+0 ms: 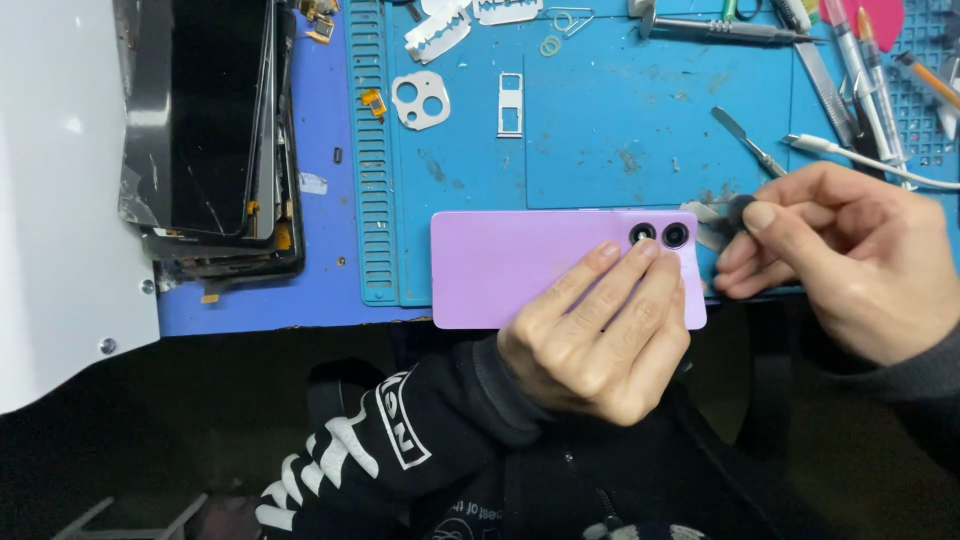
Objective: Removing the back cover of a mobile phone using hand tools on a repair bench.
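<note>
Left hand (600, 335) presses flat, fingers spread, on the purple phone (530, 268) at six o'clock of the blue mat (600, 110). Right hand (850, 260), at three o'clock, pinches a small dark piece (738, 210) beside the lenses (660, 235); back cover looks seated.

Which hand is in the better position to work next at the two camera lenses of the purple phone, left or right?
Probably the right hand: it pinches a small dark piece just beside the lenses, with free fingers. The left hand lies flat on the purple phone, pressing it on the blue mat.
</note>
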